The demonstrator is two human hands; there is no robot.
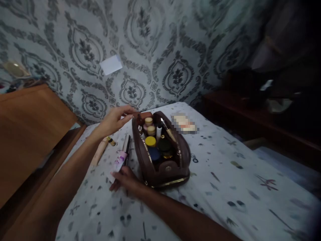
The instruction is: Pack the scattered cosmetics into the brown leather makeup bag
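A brown zip-up makeup bag (163,170) stands unzipped on the patterned cloth. Inside it are jars with tan lids (151,130), a yellow-lidded jar (150,141), a dark blue lid (153,154), a white tube (158,132) and a makeup brush (170,132). At the bag's far left corner, my left hand (117,118) reaches with fingers stretched out; whether they touch the rim I cannot tell. My right hand (126,179) crosses to the bag's left side, its fingers closed round a white tube with purple pattern (120,159). Slim dark sticks (128,144) lie beside that tube.
To the left lie a small black-and-gold bottle (111,141) and a beige tube (100,151). A blurred-out pale item (184,123) rests right of the bag. Orange-brown wooden furniture (37,130) borders the left; dark furniture (230,117) stands right. Patterned wallpaper (150,50) covers the wall behind.
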